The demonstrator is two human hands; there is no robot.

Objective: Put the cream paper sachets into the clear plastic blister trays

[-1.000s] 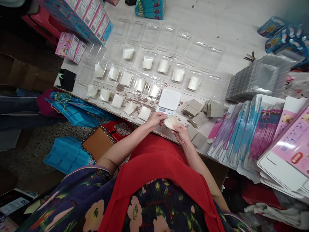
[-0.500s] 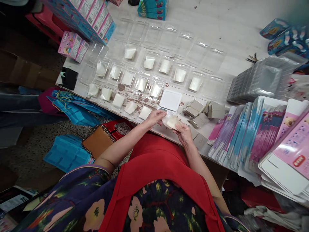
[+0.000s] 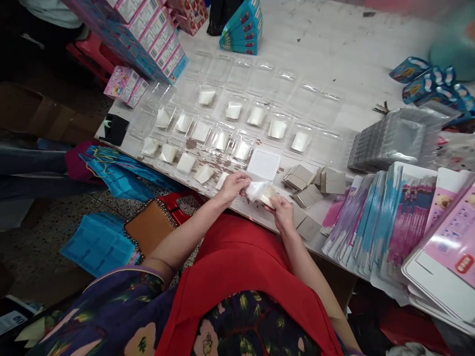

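Both hands hold a small clear plastic bag [image 3: 255,190] with a cream-coloured piece [image 3: 266,195] inside, over the table's near edge. My left hand [image 3: 233,188] pinches the loose end of the bag. My right hand [image 3: 281,209] grips the filled end between thumb and fingers. Just beyond them lies a flat white square scale [image 3: 264,164], its near edge partly covered by the bag and left hand. Several similar white packets [image 3: 204,173] lie in a row to the left. More packets sit in clear plastic trays [image 3: 277,129] behind.
Bundles of grey cards [image 3: 308,195] lie right of the scale. Farther right stand fanned printed cards [image 3: 374,217] and a stack of clear trays [image 3: 389,136]. Pink and blue boxes [image 3: 152,34] are piled at the back left. Blue sheets [image 3: 98,242] are down on the left.
The view has shifted, so the table appears lower in the picture. My left hand has drawn the bag's loose end out to the left, away from the right hand.
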